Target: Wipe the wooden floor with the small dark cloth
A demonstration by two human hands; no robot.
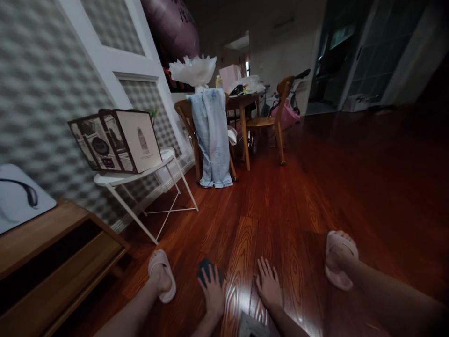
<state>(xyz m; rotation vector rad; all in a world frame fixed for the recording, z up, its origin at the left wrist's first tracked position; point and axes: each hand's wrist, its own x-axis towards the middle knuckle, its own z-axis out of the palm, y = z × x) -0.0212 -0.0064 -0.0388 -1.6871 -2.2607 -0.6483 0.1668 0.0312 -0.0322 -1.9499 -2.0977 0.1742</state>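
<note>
My left hand (213,292) lies with fingers spread on top of a dark blue-green piece of material (206,267), which looks like a cloth or pad, on the wooden floor (242,243). The hand covers much of it, so its exact kind is unclear. To the right, my right hand (270,284) rests on the floor, palm down, its fingers stretched out and nothing visible under them. A grey object (250,326) shows between the forearms at the bottom edge; most of it is cut off.
My feet in pink slippers (167,276) stand wide on either side. At left are a wooden cabinet (80,220) and a white side table (140,175) bearing a printed box (143,140). Farther back, jeans (212,135) hang over a chair by a dining table (242,100); another chair (277,121) stands right.
</note>
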